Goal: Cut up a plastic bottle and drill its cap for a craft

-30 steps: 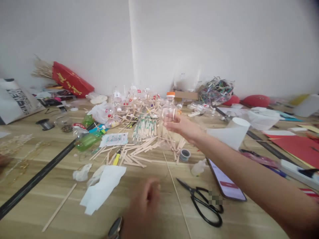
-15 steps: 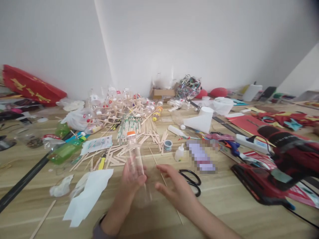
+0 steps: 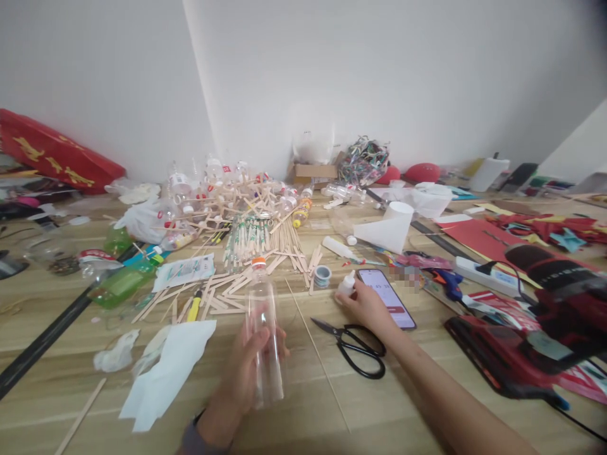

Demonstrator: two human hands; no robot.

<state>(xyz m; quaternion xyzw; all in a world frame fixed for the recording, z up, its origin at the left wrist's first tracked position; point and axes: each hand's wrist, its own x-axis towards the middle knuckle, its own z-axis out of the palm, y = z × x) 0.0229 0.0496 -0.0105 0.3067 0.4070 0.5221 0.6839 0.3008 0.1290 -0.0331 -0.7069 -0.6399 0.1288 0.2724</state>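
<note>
A clear plastic bottle (image 3: pixel 266 309) with an orange cap stands tilted slightly in my left hand (image 3: pixel 246 360), whose fingers wrap round its middle. My right hand (image 3: pixel 365 306) is closed on a small white squeeze bottle (image 3: pixel 348 283) to the left of a phone (image 3: pixel 391 300) with a lit screen. Black-handled scissors (image 3: pixel 358 346) lie below my right hand. A thin wooden stick (image 3: pixel 317 351) lies between the two hands. Just left of the squeeze bottle is a small spool (image 3: pixel 322 276).
Wooden sticks (image 3: pixel 232 291) and plastic bottles lie heaped at the back. At the left are a green bottle (image 3: pixel 118 284), a yellow knife (image 3: pixel 194 306) and white paper (image 3: pixel 165 379). A red power tool (image 3: pixel 512 354) sits at the right.
My right hand has moved forward and right, from beside the clear bottle to the squeeze bottle, and taken hold of it. The scissors now show more fully.
</note>
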